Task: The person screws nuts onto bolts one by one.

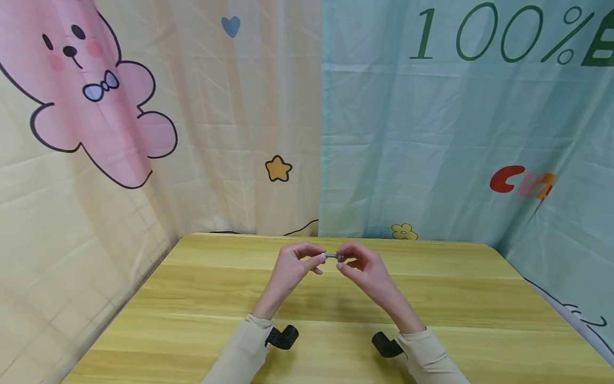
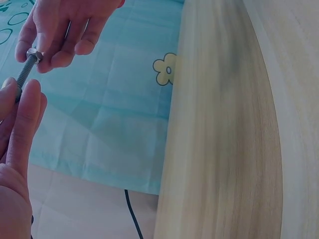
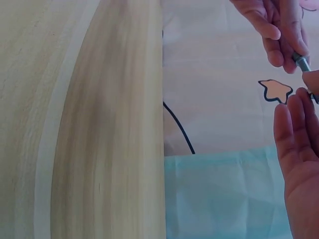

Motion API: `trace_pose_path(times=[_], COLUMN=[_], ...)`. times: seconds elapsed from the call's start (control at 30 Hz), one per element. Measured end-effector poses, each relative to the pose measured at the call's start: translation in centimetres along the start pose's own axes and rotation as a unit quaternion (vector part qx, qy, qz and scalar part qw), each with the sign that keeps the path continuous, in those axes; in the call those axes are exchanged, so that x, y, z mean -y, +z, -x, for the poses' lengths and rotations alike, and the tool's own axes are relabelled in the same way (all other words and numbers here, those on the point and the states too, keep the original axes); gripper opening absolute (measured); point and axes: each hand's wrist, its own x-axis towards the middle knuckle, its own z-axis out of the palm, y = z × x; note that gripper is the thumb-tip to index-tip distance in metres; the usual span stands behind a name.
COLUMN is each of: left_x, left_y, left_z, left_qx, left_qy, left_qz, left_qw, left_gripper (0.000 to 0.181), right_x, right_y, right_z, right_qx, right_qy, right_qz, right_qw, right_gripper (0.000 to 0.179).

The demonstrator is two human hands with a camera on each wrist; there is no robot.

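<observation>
A silvery threaded bolt (image 1: 331, 255) is held level above the table between both hands. My left hand (image 1: 291, 266) pinches its one end between thumb and fingers. My right hand (image 1: 366, 269) pinches the other end, where a hex nut (image 2: 34, 53) sits on the thread. In the left wrist view, bare thread of the bolt (image 2: 25, 72) shows between the two hands. From the right wrist, part of the bolt (image 3: 302, 61) appears by the left fingertips, and the right thumb hides some of the rest.
Under the hands lies a wood-grain table (image 1: 192, 298). Printed curtains (image 1: 268, 106) hang behind its far edge and along the sides. A black device is strapped at each wrist, the left device (image 1: 284, 337) and the right device (image 1: 386, 344).
</observation>
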Motion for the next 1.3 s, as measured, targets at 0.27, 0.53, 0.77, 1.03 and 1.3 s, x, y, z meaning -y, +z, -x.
trace_pose_path(times=[0.27,0.53,0.77,1.03,1.3], left_x=[0.1,0.2,0.2,-0.1,0.1], left_y=[0.0,0.1,0.2,0.1,0.0], left_z=[0.0,0.2,0.2,0.0,0.0], left_qx=[0.003,0.0,0.0,-0.003,-0.005], left_qy=[0.002,0.002,0.009,0.011,0.006], left_qz=[0.0,-0.003,-0.01,-0.013,-0.008], left_qw=[1.0,1.0,0.9999,0.9999,0.9999], left_gripper=[0.011,0.013,0.014,0.013,0.012], right_x=[1.9,4.0,2.5,0.3,0.0], right_y=[0.2,0.3,0.4,0.1,-0.1], right_z=[0.2,0.6,0.3,-0.1,0.1], right_qx=[-0.008,-0.01,-0.022,-0.021,0.006], right_qy=[0.038,0.053,0.071,0.068,-0.004], right_qz=[0.013,0.018,0.015,0.021,0.0], right_qw=[0.9992,0.9984,0.9971,0.9972,1.0], right_gripper=[0.018,0.013,0.017,0.025,0.023])
